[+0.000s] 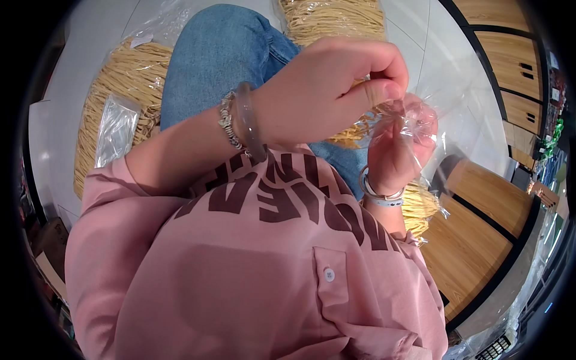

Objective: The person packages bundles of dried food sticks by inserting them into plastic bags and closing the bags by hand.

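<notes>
My left hand (pixel 327 87), with a grey bangle and a beaded bracelet at its wrist, has its thumb and fingers pinched on clear plastic film (pixel 414 126). Just to its right, my right hand (pixel 390 147) is closed on the same crinkled film, the two hands nearly touching. Yellow strips (pixel 354 133) show through plastic behind and below the hands. More yellow strips in clear plastic (pixel 419 207) appear beside my right wrist, which wears a band and a bracelet.
A large clear bag of tan strips (pixel 120 72) lies on the pale tiled floor at left, with a flat clear packet (pixel 118 129) on it. Another bag of strips (pixel 333 18) is at the top. Wooden cabinets (pixel 474 240) stand at right. My jeans-covered leg (pixel 210 60) is between.
</notes>
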The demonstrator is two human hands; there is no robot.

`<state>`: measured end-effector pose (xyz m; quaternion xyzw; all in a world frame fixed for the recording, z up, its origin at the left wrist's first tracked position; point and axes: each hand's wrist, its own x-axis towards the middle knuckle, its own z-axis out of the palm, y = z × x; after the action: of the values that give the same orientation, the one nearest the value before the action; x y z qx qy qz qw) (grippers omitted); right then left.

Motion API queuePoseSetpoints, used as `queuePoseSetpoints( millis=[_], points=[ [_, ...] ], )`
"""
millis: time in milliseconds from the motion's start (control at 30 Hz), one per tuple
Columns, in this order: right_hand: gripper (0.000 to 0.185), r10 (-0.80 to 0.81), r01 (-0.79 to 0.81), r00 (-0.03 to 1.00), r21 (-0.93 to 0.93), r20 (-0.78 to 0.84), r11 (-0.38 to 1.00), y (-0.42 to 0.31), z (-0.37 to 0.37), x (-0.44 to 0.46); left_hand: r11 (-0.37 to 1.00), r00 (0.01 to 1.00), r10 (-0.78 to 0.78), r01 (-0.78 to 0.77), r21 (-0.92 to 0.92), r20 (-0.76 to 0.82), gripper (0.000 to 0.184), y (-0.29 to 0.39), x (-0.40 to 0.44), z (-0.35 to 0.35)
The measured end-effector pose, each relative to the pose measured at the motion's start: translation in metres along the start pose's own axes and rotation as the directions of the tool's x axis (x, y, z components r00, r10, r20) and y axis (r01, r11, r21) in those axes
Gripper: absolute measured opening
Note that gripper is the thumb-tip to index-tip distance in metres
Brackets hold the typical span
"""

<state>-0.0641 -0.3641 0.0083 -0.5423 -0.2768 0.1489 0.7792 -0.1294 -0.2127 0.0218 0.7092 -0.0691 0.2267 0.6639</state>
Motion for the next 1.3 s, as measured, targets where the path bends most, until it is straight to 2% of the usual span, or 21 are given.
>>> queuePoseSetpoints(
  millis=[133,233,367,433,467,567,667,767,867,967,1033,1067,1167,1267,1300],
  points=[
    [0.019,0.030,-0.030,1.000,0.015,0.008,0.999,-0.001,-0.003,0.000,1.000,0.999,0.020,-0.020,0.005,0.042,0.010,0.001,-0.002,-0.004],
    [0.016,0.054,-0.054,0.999,-0.106,0.000,0.993,-0.008,-0.001,0.005,0.999,0.999,0.030,-0.031,0.042,0.027,0.010,0.002,-0.002,-0.006],
    [0.016,0.089,-0.089,0.996,-0.053,0.000,0.995,-0.005,-0.004,0.005,0.998,0.999,0.048,-0.048,0.037,0.009,0.013,0.000,0.003,-0.006],
    [0.016,0.089,-0.089,0.996,0.012,0.002,0.996,-0.005,-0.002,0.005,0.994,0.997,-0.019,0.011,0.108,0.074,0.015,0.005,0.006,-0.010],
    [0.016,0.105,-0.105,0.994,-0.013,0.002,0.994,-0.006,-0.002,0.004,0.989,0.993,-0.055,0.039,0.145,0.104,0.016,0.009,0.009,-0.013],
    [0.015,0.134,-0.133,0.991,-0.054,0.005,0.990,-0.008,-0.004,0.001,0.949,0.923,-0.312,0.293,0.114,0.227,0.017,0.026,0.023,-0.021],
    [0.015,0.117,-0.117,0.993,0.001,0.008,0.993,-0.006,-0.004,0.000,0.987,0.949,-0.139,0.111,0.114,0.284,0.015,0.020,0.026,-0.021],
    [0.015,0.120,-0.120,0.993,0.059,0.000,0.991,-0.004,-0.004,0.000,0.984,0.952,-0.102,0.053,0.172,0.290,0.013,0.021,0.029,-0.020],
    [0.015,0.150,-0.150,0.989,0.037,-0.002,0.988,-0.006,-0.004,0.000,0.980,0.948,-0.173,0.138,0.145,0.267,0.012,0.027,0.030,-0.018],
    [0.017,0.142,-0.143,0.989,0.015,0.029,0.990,-0.008,0.000,0.001,0.973,0.936,-0.196,0.149,0.175,0.291,0.011,0.030,0.030,-0.021],
    [0.020,0.116,-0.116,0.992,0.008,0.052,0.993,-0.008,0.001,0.001,0.982,0.959,-0.154,0.122,0.142,0.239,0.012,0.024,0.027,-0.018],
    [0.022,0.122,-0.121,0.992,-0.034,0.044,0.992,-0.009,0.001,0.001,0.986,0.968,-0.134,0.109,0.126,0.212,0.013,0.022,0.026,-0.017],
    [0.027,0.154,-0.150,0.988,-0.149,0.017,0.977,-0.009,-0.002,0.002,0.964,0.952,-0.216,0.172,0.205,0.217,0.014,0.030,0.027,-0.021],
    [0.029,0.212,-0.210,0.977,-0.219,-0.017,0.953,-0.013,-0.002,0.003,0.975,0.973,-0.156,0.124,0.183,0.168,0.015,0.023,0.025,-0.019],
    [0.029,0.229,-0.229,0.973,-0.221,-0.027,0.948,-0.014,-0.001,0.002,0.970,0.968,-0.187,0.155,0.189,0.165,0.015,0.025,0.025,-0.019]
  ],
)
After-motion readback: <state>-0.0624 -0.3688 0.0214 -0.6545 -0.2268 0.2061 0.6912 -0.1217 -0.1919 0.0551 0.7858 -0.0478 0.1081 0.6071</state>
